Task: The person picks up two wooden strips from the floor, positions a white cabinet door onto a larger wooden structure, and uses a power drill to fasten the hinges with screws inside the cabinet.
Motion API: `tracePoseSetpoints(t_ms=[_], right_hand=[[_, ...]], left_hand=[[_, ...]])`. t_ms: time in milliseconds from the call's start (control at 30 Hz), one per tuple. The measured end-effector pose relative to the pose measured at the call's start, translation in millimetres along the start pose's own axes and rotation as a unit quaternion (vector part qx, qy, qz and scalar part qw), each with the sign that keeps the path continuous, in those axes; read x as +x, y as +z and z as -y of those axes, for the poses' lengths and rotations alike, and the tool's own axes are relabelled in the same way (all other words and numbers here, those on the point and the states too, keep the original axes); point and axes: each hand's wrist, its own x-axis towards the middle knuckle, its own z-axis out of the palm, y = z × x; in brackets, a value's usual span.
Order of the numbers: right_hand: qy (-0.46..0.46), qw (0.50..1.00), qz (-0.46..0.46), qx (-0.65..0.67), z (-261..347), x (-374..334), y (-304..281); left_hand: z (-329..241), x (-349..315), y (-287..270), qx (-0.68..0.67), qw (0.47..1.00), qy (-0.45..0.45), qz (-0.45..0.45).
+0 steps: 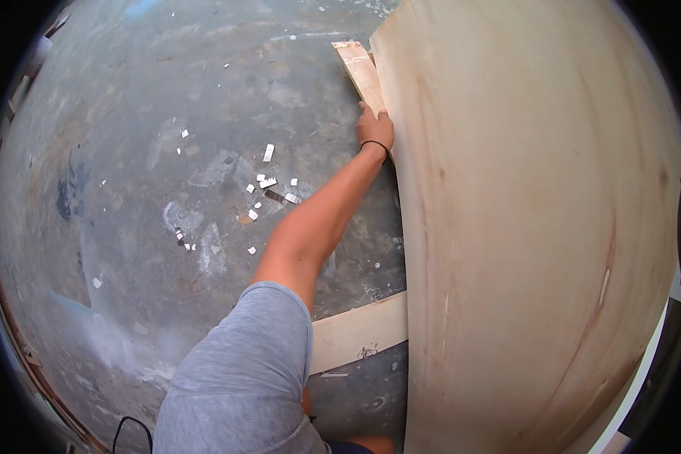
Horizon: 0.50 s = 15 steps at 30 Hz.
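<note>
panel point(537, 227) blocks view at right | left hand point(376, 130) seems clamped on wood strip point(361, 72) | white scraps point(268, 153) litter floor point(144, 83)

We can read no text, label, number or sign here. Left of the large plywood sheet point(530, 189), we find a small dark marking point(368, 352) on the pale plank point(352, 329), too unclear for us to read.
</note>
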Motion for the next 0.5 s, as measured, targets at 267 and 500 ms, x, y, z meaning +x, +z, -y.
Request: tracePoseSetpoints(t_ms=[267, 500], right_hand=[[-0.084, 0.989, 0.039, -0.115, 21.1, 3.2, 1.5], [-0.135, 0.974, 0.057, -0.173, 31.6, 6.4, 0.4]], left_hand=[[-13.6, -10.4, 8.2, -0.041, 0.995, -0.048, 0.083], [-0.2, 25.5, -3.7, -0.068, 0.997, 0.032, -0.01]])
